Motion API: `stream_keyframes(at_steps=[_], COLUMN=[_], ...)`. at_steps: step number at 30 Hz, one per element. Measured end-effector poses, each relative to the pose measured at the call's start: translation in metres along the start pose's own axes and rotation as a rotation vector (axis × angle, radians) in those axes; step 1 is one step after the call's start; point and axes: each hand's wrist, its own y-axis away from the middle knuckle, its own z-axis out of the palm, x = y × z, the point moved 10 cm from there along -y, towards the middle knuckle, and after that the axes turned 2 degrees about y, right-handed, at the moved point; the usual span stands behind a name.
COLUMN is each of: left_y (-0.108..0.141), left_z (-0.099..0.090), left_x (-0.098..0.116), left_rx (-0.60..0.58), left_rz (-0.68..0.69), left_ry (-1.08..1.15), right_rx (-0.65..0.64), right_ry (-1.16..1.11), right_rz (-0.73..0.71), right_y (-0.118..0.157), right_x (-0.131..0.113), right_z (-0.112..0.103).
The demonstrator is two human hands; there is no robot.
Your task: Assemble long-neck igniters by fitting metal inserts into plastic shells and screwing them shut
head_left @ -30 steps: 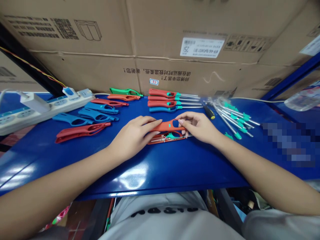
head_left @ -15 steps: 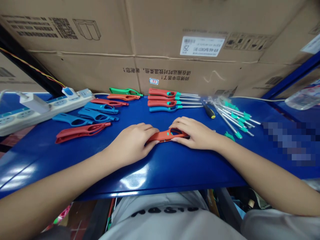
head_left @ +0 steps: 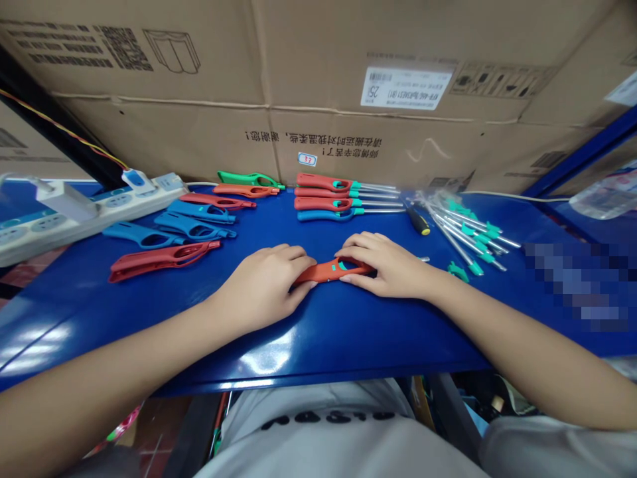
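An orange-red lighter [head_left: 327,271] with a green trigger lies low over the blue table, between my two hands. My left hand [head_left: 269,282] is closed around its handle end. Fingers and thumb of my right hand [head_left: 385,265] grip the other end, past the trigger loop. A metal tip pokes out beyond the right hand; the rest of the rod is hidden under it. Behind the hands lies a row of lighters [head_left: 326,201] with metal rods, red ones and a blue one. Loose handle shells [head_left: 166,259] in red, blue, orange and green lie to the left.
A white power strip [head_left: 112,202] with plugs runs along the left of the blue table [head_left: 318,345]. To the right are metal rods with green parts [head_left: 470,232] and a yellow-black screwdriver handle [head_left: 418,221]. A cardboard box [head_left: 318,73] stands at the back.
The gap seen along the lighter's near edge has closed, and its two halves now sit flush. Both hands hold nearly the same place.
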Motion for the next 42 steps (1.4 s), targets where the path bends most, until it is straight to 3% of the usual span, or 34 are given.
stream_keyframes(at_steps=[14,25,30,36,42], left_y=[0.0,-0.003,-0.005,-0.003,-0.007], left_z=[0.004,0.005,0.001,-0.01,-0.01], left_x=[0.007,0.005,0.007,0.011,-0.001], left_rx=[-0.026,0.048,0.113,0.202,0.185], left_rz=[0.001,0.054,0.146,0.202,0.121], left_ry=[-0.101,-0.113,-0.125,-0.14,-0.172], right_rx=[0.012,0.008,-0.004,0.048,0.201], right_ry=[0.091,0.222,0.239,0.285,0.199], right_rz=[-0.029,-0.128,-0.134,-0.09,0.059], right_y=[0.001,0.001,0.002,0.004,0.004], right_x=[-0.004,-0.011,-0.013,-0.015,0.004], right_z=[0.001,0.0,-0.002,-0.013,-0.029])
